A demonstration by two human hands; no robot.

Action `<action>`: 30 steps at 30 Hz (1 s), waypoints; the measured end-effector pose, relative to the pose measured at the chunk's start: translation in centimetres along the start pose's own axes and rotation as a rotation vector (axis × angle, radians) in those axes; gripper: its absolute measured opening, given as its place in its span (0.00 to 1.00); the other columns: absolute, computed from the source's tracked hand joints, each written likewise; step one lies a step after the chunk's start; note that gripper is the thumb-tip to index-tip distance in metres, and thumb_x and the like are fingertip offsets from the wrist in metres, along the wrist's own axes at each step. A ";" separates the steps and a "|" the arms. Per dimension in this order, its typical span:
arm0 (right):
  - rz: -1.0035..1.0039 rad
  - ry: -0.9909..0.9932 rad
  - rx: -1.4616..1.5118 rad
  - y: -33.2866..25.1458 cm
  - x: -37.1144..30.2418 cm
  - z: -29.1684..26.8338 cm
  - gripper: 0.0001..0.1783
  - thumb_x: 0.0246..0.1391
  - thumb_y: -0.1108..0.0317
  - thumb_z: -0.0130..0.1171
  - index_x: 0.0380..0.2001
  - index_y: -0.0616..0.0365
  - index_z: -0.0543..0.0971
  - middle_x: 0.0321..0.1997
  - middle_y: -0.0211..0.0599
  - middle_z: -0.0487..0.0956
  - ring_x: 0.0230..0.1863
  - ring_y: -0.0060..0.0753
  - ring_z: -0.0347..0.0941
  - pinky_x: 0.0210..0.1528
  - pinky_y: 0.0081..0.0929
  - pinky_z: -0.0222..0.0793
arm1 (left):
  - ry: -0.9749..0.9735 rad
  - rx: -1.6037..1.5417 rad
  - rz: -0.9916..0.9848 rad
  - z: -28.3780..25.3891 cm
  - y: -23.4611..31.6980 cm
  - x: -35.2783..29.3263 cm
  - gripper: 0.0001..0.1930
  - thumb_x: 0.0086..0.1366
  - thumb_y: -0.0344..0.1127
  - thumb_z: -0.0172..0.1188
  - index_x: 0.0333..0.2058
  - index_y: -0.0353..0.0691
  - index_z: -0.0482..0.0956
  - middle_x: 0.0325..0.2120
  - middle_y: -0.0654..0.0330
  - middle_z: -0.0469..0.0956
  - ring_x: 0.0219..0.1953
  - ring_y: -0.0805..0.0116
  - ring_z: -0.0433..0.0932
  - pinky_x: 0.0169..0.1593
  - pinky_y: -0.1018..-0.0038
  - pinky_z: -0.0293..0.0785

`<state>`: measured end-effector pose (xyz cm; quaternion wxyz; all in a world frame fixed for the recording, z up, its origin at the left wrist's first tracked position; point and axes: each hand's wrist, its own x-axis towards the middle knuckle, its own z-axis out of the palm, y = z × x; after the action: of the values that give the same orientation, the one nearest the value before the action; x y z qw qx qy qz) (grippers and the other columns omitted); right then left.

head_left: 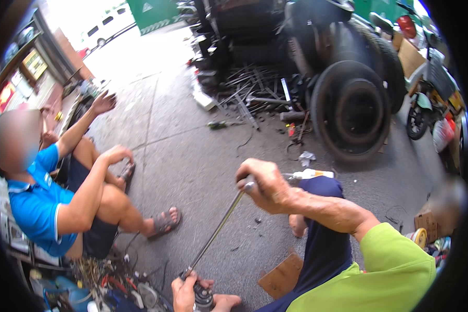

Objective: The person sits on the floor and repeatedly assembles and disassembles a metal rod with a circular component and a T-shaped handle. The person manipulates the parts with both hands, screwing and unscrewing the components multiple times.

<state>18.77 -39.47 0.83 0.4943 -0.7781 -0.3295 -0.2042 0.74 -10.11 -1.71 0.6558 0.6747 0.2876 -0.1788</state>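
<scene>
A long, thin metal rod slants from lower left to upper right in front of me. My right hand is closed around its upper end, where a silver rounded tip shows beside the fingers. Down at the rod's lower end, my left hand has its fingers curled about a dark round part. The lower edge cuts off some of that hand, so how the rod joins this part is hard to see. A bare foot lies right beside it.
At left a seated person in a blue shirt raises one hand. A large wheel stands near a pile of metal bars. A white bottle lies beyond my knee; cardboard is on the floor. Tangled scraps lie lower left.
</scene>
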 end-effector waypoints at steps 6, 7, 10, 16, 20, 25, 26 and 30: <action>-0.046 0.026 0.014 0.0 -0.4 -0.4 0.12 0.59 0.64 0.56 0.32 0.62 0.70 0.24 0.42 0.70 0.25 0.45 0.69 0.28 0.38 0.65 | 0.012 -0.051 -0.011 1.2 0.5 0.2 0.15 0.67 0.39 0.56 0.24 0.36 0.74 0.18 0.53 0.79 0.19 0.65 0.78 0.22 0.73 0.74; -0.039 0.027 0.004 0.0 -0.3 -0.7 0.11 0.59 0.64 0.56 0.32 0.62 0.70 0.24 0.42 0.70 0.25 0.45 0.69 0.28 0.38 0.65 | 0.012 -0.056 -0.013 1.3 0.5 0.3 0.14 0.67 0.39 0.56 0.25 0.36 0.74 0.18 0.53 0.79 0.19 0.65 0.78 0.22 0.73 0.75; -0.023 0.028 -0.002 -0.1 -0.3 -0.8 0.11 0.59 0.64 0.56 0.32 0.61 0.70 0.24 0.42 0.71 0.25 0.45 0.69 0.28 0.38 0.65 | -0.003 -0.039 -0.005 1.0 0.2 0.7 0.14 0.67 0.39 0.56 0.26 0.35 0.74 0.18 0.53 0.79 0.19 0.65 0.79 0.22 0.73 0.75; -0.030 0.044 -0.002 -0.3 0.0 -0.5 0.11 0.59 0.64 0.57 0.32 0.62 0.70 0.24 0.42 0.71 0.26 0.45 0.69 0.29 0.39 0.65 | 0.012 -0.048 -0.012 1.1 0.3 0.9 0.13 0.66 0.38 0.56 0.26 0.35 0.75 0.19 0.52 0.80 0.20 0.65 0.79 0.24 0.73 0.75; -0.047 0.038 -0.033 -0.3 -0.1 -0.8 0.10 0.58 0.65 0.57 0.32 0.61 0.70 0.24 0.41 0.71 0.26 0.44 0.70 0.29 0.38 0.65 | 0.029 0.021 -0.011 1.5 0.5 1.0 0.13 0.66 0.38 0.55 0.27 0.35 0.77 0.19 0.52 0.80 0.20 0.65 0.79 0.24 0.72 0.75; -0.066 0.088 0.019 -0.2 -0.2 -0.9 0.08 0.58 0.68 0.55 0.32 0.60 0.70 0.25 0.40 0.71 0.26 0.42 0.69 0.30 0.37 0.65 | -0.023 0.088 -0.021 2.2 2.5 -0.5 0.14 0.61 0.40 0.58 0.25 0.33 0.80 0.20 0.55 0.80 0.19 0.70 0.75 0.25 0.75 0.70; -0.067 0.106 0.021 -0.3 -0.2 -1.0 0.07 0.58 0.68 0.55 0.32 0.60 0.70 0.25 0.40 0.71 0.26 0.42 0.69 0.30 0.37 0.65 | -0.021 0.073 -0.035 2.3 2.6 -0.6 0.15 0.61 0.40 0.58 0.25 0.33 0.80 0.20 0.55 0.80 0.19 0.70 0.75 0.25 0.75 0.70; 0.000 0.100 0.032 -0.7 -0.7 -0.4 0.08 0.57 0.68 0.55 0.31 0.61 0.70 0.25 0.40 0.71 0.26 0.43 0.70 0.30 0.37 0.66 | -0.002 0.034 -0.067 2.1 2.2 -0.5 0.14 0.61 0.41 0.58 0.25 0.33 0.80 0.20 0.55 0.80 0.19 0.69 0.76 0.25 0.74 0.71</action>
<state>17.78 -39.82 0.91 0.5224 -0.7591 -0.3074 -0.2375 2.02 -12.24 0.16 0.6381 0.6757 0.3063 -0.2061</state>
